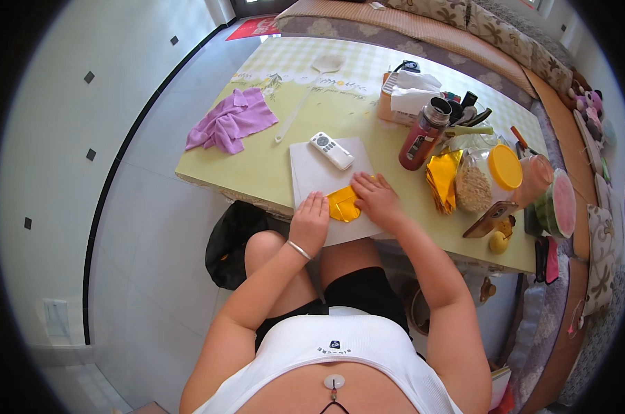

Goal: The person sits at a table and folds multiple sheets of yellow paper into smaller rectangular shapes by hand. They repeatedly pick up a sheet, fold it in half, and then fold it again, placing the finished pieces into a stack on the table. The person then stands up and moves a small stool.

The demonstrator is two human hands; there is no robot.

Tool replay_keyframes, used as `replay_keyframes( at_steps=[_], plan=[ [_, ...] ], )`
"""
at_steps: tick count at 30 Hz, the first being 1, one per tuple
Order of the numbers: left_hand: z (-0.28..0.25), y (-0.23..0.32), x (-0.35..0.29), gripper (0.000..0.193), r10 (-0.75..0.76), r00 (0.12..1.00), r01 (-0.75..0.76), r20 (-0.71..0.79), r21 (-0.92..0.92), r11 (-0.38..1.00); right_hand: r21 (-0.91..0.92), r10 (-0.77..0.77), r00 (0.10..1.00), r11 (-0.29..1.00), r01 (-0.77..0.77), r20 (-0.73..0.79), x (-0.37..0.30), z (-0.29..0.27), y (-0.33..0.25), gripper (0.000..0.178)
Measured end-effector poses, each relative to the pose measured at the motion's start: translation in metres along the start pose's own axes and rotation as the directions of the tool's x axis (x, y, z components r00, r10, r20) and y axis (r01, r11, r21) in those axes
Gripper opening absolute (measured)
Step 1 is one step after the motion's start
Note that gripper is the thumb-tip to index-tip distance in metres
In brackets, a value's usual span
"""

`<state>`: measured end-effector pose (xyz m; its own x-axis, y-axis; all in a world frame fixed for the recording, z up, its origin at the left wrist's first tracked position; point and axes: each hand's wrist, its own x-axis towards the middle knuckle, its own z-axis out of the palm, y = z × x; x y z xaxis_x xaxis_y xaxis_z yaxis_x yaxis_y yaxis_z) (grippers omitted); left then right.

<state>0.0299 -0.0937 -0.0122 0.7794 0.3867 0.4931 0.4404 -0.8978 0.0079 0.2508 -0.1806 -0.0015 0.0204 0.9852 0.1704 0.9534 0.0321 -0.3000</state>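
A shiny gold foil sheet point(343, 206), folded and creased, lies on white paper point(305, 160) at the table's near edge. My left hand point(310, 222) rests at the foil's left side, fingers stretched out and lying flat. On the foil's right side lies my right hand point(377, 196), its fingers extended over the edge and its thumb low against the gold. Neither hand is wrapped round anything. A white remote control point(331, 150) sits on the upper part of the paper, just beyond the foil.
A purple cloth point(233, 120) and a long-handled white fly swatter point(300, 103) lie left. To the right stand a red thermos point(420, 141), more gold foil sheets point(442, 181), a yellow-lidded jar point(472, 190), a leaning phone point(490, 219) and cut watermelon point(559, 203). Tissues point(414, 91) stand behind.
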Motion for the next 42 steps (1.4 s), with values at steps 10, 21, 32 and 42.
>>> replay_keyframes(
  at_steps=[10, 21, 32, 42],
  plan=[
    [-0.013, -0.012, -0.02, 0.027, -0.033, 0.99, 0.026, -0.141, -0.053, 0.998, 0.029, 0.035, 0.997, 0.999, -0.033, -0.066, -0.044, -0.03, -0.015, 0.054],
    [-0.006, -0.032, -0.021, 0.004, -0.655, 0.702, 0.477, 0.279, -0.867, 0.143, 0.699, 0.462, 0.811, 0.709, -0.094, -0.359, -0.04, 0.011, -0.031, 0.017],
    [-0.025, -0.035, -0.026, 0.01, -0.64, 0.562, 0.418, 0.524, -0.847, -0.328, 0.995, 0.606, 0.794, 0.095, -0.014, -0.046, -0.042, 0.005, -0.048, 0.011],
    [-0.043, -0.032, -0.026, 0.018, -0.512, 0.728, 0.438, 0.457, -0.883, -0.167, 0.971, 0.578, 0.794, 0.008, -0.238, 0.189, -0.057, -0.017, -0.042, 0.009]
  ],
)
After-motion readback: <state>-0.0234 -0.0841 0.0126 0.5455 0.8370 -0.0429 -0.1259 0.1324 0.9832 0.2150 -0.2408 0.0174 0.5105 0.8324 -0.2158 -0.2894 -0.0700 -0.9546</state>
